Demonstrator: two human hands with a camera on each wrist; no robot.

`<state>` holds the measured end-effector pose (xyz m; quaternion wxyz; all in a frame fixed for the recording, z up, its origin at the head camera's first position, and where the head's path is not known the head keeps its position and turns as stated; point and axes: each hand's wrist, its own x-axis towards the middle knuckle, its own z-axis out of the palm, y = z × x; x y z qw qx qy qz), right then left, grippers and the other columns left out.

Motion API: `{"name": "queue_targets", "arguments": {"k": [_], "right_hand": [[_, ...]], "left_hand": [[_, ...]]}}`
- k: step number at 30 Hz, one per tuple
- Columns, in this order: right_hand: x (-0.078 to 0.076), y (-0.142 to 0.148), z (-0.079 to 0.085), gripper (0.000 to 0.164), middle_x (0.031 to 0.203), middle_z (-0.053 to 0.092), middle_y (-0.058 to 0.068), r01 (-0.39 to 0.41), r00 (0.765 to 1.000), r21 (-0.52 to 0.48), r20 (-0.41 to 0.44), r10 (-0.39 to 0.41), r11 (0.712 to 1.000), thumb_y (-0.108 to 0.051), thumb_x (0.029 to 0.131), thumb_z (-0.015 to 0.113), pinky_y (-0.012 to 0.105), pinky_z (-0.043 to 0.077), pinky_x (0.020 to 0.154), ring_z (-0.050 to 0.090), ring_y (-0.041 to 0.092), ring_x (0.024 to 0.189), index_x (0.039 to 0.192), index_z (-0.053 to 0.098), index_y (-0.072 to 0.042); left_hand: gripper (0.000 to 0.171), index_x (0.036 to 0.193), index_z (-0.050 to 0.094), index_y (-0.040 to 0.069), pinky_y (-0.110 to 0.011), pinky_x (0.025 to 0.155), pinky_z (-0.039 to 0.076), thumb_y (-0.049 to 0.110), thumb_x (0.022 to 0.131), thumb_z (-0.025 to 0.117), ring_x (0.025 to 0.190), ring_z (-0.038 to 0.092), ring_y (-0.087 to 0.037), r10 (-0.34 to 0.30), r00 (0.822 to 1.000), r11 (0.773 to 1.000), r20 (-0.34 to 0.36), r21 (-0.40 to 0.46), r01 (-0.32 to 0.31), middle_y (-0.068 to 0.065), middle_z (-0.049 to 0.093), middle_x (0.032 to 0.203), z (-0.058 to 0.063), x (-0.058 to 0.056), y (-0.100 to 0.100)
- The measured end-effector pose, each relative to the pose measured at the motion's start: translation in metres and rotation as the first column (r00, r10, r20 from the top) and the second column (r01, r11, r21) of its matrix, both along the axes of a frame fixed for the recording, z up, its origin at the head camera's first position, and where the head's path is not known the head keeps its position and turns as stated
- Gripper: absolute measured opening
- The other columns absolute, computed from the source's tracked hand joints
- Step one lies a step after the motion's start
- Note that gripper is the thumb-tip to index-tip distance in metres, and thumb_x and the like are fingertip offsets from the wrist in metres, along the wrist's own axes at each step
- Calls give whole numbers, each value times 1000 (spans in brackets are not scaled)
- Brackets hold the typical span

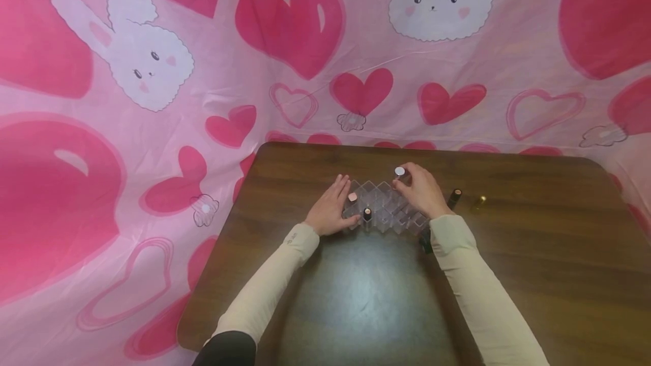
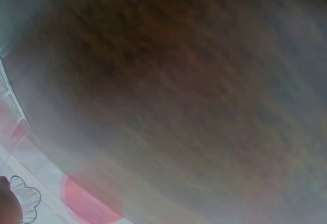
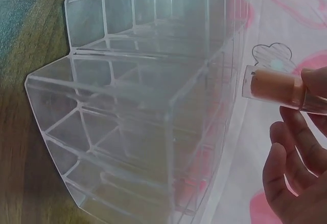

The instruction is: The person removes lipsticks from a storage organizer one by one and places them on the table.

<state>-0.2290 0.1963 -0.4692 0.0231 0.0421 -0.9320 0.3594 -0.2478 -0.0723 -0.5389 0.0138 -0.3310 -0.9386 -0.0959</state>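
A clear lipstick organizer (image 1: 385,208) with diamond-shaped compartments stands on the table, its stepped tiers close up in the right wrist view. My left hand (image 1: 328,208) rests at its left end with the fingers straight and the thumb along the front. Above the organizer's back right part, my right hand (image 1: 421,190) pinches a small clear tube with peach-coloured contents (image 3: 276,87), which looks like lip gloss. In the left compartments sit a pink-topped lipstick (image 1: 352,197) and a black lipstick (image 1: 367,214). The left wrist view is mostly a brown blur.
Right of my right hand, a black lipstick tube (image 1: 455,199) and a small gold tube (image 1: 481,202) are on the brown table (image 1: 549,264). A dark object (image 1: 426,240) is partly hidden by my right wrist. A pink heart-patterned cloth (image 1: 203,78) hangs behind and to the left.
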Motion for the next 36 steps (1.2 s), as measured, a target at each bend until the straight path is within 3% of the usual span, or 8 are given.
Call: {"name": "queue_targets", "arguments": {"k": [16,28,36], "right_hand": [[5,8,9,38,108,62,15,14,1000,18,-4,-13,1000,-27,90,65,51,50,86,57,31,95,120,55,-6],[9,16,15,38,101,64,15,17,998,53,-63,-13,998,-28,88,67,48,49,79,58,30,88,116,57,-4],[13,26,19,40,99,63,14,47,998,68,-54,-44,997,-30,87,69,48,49,76,57,30,88,116,57,-6]], "left_hand": [[96,153,20,2,-33,123,13,67,87,44,152,6,-24,1,1000,999,-19,-47,-2,-11,12,163,0,-1,1],[96,153,19,2,-33,124,12,67,87,42,152,4,-23,-9,999,999,-34,-46,8,-10,12,163,-1,-2,0],[96,154,18,3,-34,124,12,68,87,40,152,3,-22,-12,999,998,-37,-62,10,-10,9,164,-1,-2,0]]}}
